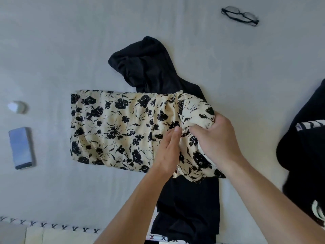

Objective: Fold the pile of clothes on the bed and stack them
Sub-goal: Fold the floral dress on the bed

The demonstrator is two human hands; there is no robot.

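A cream garment with black flowers (112, 131) lies spread across the middle of the pale grey bed (70, 50). Its right end is bunched up and lifted. My right hand (216, 138) grips that bunched end from above. My left hand (168, 152) lies flat on the cloth just left of it, fingers together and pressing down. Under the floral garment lies a black garment (149, 67), which runs from the back of the bed to the near edge (190, 208). At the right edge sits a dark pile of clothes (306, 155) with a white stripe.
Black-framed glasses (240, 15) lie at the back right. A phone (22, 147) and a small white object (18, 106) rest at the left. The bed's near edge has a trim of crosses (52, 226).
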